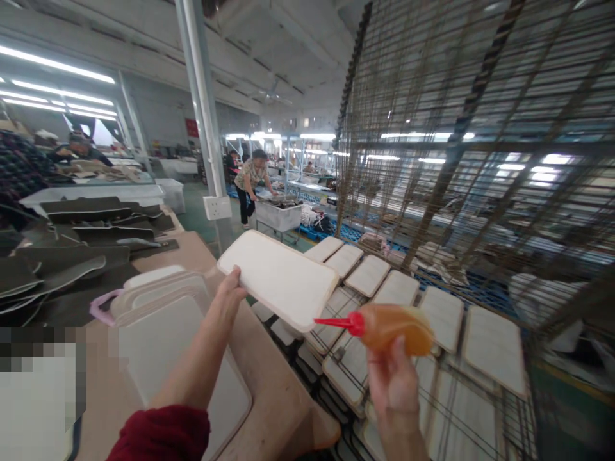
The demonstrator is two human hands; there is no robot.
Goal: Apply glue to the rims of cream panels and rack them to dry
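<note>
My left hand point(232, 287) grips the near left edge of a white rounded rectangular panel point(283, 275), thumb on its top face. The panel is held tilted in the air, above the gap between the table and the rack. In my right hand point(394, 378) is a squeeze bottle point(396, 328) of amber liquid, lying nearly level. Its red nozzle point(336, 322) points left, and the tip is at the panel's lower right corner; whether it touches I cannot tell. Below my left forearm, more pale panels point(163, 346) are stacked on the table.
A wire rack point(461, 384) on the right bears several white panels point(439, 317), and a wire mesh frame point(461, 128) rises behind it. Dark cut pieces point(91, 256) lie on the tan table point(269, 365). Beyond a post point(204, 115), a person point(254, 179) leans over a white cart point(278, 216).
</note>
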